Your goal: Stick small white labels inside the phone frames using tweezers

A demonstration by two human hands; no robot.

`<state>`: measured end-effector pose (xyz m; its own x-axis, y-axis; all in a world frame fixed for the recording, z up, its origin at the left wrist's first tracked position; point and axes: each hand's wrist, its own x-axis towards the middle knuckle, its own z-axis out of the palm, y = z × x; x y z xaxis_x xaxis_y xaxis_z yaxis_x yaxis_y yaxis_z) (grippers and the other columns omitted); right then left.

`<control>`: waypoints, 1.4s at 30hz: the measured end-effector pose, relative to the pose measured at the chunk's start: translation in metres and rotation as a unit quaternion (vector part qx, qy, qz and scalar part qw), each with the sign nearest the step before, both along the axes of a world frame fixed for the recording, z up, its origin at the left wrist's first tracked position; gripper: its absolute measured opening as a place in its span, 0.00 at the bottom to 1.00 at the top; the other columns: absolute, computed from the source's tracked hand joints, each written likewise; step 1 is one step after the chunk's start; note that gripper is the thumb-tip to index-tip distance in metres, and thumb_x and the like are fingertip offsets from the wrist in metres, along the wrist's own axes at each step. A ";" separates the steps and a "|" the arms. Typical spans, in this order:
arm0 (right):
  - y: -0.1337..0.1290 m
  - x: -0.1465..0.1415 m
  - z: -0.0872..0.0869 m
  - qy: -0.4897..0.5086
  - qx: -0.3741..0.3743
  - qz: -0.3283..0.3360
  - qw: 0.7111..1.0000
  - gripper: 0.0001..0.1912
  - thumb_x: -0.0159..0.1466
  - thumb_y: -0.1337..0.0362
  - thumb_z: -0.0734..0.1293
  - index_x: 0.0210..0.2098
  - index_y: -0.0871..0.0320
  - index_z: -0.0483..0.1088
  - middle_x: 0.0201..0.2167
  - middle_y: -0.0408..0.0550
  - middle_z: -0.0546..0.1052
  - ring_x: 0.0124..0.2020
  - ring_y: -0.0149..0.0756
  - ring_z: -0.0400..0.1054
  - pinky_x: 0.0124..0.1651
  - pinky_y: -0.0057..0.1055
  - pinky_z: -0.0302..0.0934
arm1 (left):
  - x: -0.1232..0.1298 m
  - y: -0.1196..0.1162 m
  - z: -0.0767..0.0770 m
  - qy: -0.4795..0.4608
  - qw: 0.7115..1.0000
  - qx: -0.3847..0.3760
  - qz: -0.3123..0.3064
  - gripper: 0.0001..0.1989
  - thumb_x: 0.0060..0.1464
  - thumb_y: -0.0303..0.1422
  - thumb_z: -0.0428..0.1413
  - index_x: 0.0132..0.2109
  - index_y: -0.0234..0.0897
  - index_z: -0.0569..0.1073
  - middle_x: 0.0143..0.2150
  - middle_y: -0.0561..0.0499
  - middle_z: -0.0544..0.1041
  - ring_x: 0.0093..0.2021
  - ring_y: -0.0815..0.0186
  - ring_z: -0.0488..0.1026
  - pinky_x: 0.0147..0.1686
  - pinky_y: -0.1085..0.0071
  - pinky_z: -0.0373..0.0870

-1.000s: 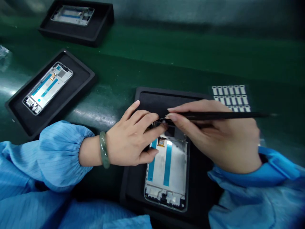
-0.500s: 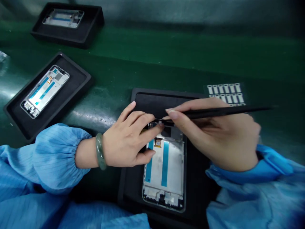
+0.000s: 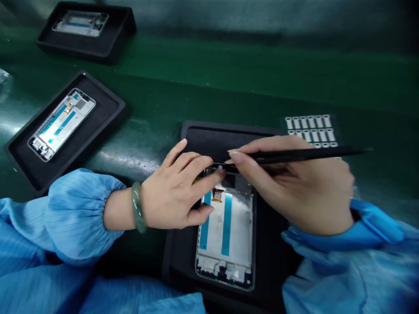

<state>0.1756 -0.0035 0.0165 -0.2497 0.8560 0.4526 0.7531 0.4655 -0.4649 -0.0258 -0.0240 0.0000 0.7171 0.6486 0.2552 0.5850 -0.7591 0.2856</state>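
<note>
A phone frame (image 3: 214,235) with two blue strips and a small orange flex connector (image 3: 217,196) lies in a black tray (image 3: 196,134) in front of me. My left hand (image 3: 178,187) rests over its upper left edge, fingers spread, the index fingertip touching the top part of the frame. In my right hand (image 3: 294,183) is a pair of black tweezers (image 3: 294,155), held like a pen, tips pointing left at the frame's top edge. Fingers partly hide those tips, and I cannot make out whether they pinch anything.
A sheet of small white stickers (image 3: 310,128) lies behind my right hand. At left, a second black tray (image 3: 104,102) holds another phone frame (image 3: 63,124). Farther back stands a third tray (image 3: 121,39), also with a phone frame (image 3: 80,23) in it.
My right hand and the tweezers have shifted very slightly. My left hand stays in place. The far tray appears a little farther left.
</note>
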 end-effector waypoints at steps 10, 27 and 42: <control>0.000 0.002 0.001 -0.018 0.026 0.003 1.000 0.06 0.63 0.61 0.68 0.34 0.57 0.70 0.30 0.39 0.79 0.23 0.25 0.72 0.23 0.22 0.60 | 0.000 0.000 -0.001 -0.004 1.000 -0.005 0.001 0.26 0.58 0.43 0.50 0.58 0.31 0.68 0.53 0.40 0.70 0.55 0.52 0.66 0.65 0.46 0.48; 0.000 0.000 -0.011 0.171 -0.027 -0.009 0.985 0.07 0.60 0.64 0.71 0.38 0.54 0.72 0.36 0.43 0.78 0.31 0.32 0.75 0.29 0.28 0.69 | 0.000 0.000 0.001 0.002 1.000 -0.021 0.000 0.27 0.57 0.43 0.51 0.58 0.32 0.68 0.55 0.40 0.69 0.56 0.51 0.66 0.65 0.45 0.46; 0.026 -0.006 -0.028 0.426 -0.040 -0.124 0.895 0.08 0.62 0.61 0.70 0.35 0.60 0.71 0.27 0.40 0.77 0.24 0.29 0.74 0.28 0.27 0.75 | 0.005 0.001 0.001 -0.069 0.993 -0.079 0.058 0.20 0.60 0.38 0.54 0.53 0.27 0.65 0.56 0.34 0.69 0.62 0.47 0.62 0.64 0.43 0.52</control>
<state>0.1692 0.0227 -0.0111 0.3593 0.8754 0.3233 0.1846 0.2730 -0.9442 -0.0205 -0.0235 0.0015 0.6008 0.7643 0.2342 0.6125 -0.6284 0.4795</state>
